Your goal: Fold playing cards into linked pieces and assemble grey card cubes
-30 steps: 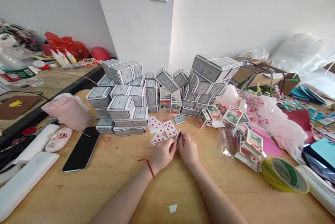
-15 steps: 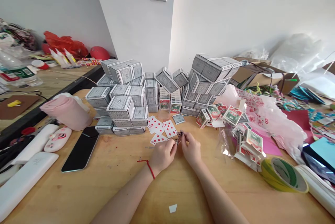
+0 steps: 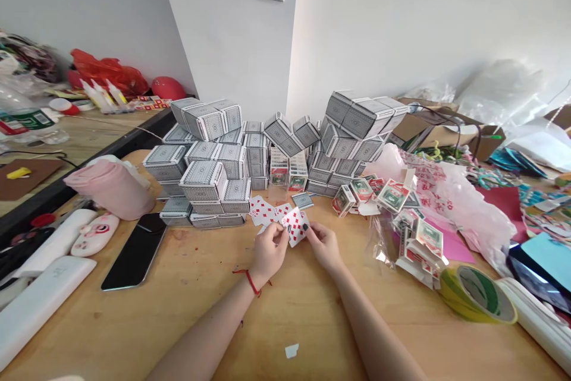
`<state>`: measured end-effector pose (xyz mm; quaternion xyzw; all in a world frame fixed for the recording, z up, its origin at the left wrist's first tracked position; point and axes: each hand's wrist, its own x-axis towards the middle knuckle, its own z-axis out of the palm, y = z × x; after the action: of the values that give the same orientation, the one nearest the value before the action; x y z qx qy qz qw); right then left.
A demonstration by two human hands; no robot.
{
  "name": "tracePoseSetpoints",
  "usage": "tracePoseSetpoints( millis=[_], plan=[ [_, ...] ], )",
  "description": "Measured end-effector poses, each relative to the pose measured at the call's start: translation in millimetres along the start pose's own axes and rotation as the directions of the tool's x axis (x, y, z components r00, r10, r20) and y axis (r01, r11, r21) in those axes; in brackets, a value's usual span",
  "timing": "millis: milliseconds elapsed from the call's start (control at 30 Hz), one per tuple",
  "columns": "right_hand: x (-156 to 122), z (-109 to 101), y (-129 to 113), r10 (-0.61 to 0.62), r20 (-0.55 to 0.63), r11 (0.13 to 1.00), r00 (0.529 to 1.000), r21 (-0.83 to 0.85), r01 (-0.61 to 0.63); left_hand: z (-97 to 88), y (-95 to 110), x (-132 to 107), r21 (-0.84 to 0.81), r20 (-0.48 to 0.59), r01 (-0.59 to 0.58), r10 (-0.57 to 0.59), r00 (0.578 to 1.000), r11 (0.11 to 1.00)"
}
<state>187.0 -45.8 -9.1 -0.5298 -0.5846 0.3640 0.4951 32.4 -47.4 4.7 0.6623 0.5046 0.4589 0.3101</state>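
Between my two hands is a playing card [image 3: 295,227] with red diamonds, its face turned up toward me. My left hand [image 3: 270,250], with a red string at the wrist, pinches the card's left edge. On its right edge, the fingers of my right hand [image 3: 322,243] are closed. Whether more than one card is held, I cannot tell. Just beyond lie loose diamond cards [image 3: 262,211], partly covered by my left hand and the held card. A face-down card [image 3: 302,200] rests a little behind them.
Stacks of grey patterned card boxes stand left [image 3: 203,182] and right [image 3: 352,143]. Opened card packs [image 3: 428,238] and a yellow tape roll [image 3: 477,295] lie at the right. A phone [image 3: 134,253] and rolled pink cloth [image 3: 109,188] are at the left; a white scrap [image 3: 291,350] lies in front.
The held card, seen edge-on before, is now tilted with its diamond face showing. My hands have moved slightly apart, the left one a little to the left.
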Motion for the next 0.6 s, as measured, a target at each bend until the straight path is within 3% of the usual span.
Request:
tracePoseSetpoints(
  millis=[100, 267, 500, 533, 600],
  plan=[
    [1.6, -0.9, 3.2, -0.001, 0.042, 1.0, 0.999, -0.019, 0.002, -1.7, -2.9, 3.6, -0.15, -0.019, 0.077, -0.081, 0.997, 0.986],
    [-1.4, 0.3, 4.0, -0.033, 0.018, 0.964, 0.999, -0.263, 0.037, -1.6, -3.5, 3.9, -0.204, -0.009, 0.108, -0.112, 0.994, 0.973],
    [-7.4, 4.6, 1.6, -0.221, -0.015, 0.761, 0.975, -0.629, 0.162, -0.6, -5.8, 5.5, -0.265, -0.008, 0.131, -0.138, 0.99, 0.955],
    [-7.5, 5.5, 1.5, -0.216, -0.028, 0.767, 0.976, -0.623, 0.152, -0.6, -6.3, 6.0, -0.263, -0.009, 0.139, -0.146, 0.989, 0.955],
    [-6.2, 6.7, 0.9, -0.141, -0.062, 0.862, 0.988, -0.498, 0.092, -0.7, -7.1, 7.0, -0.277, -0.007, 0.159, -0.167, 0.986, 0.948]
  ],
)
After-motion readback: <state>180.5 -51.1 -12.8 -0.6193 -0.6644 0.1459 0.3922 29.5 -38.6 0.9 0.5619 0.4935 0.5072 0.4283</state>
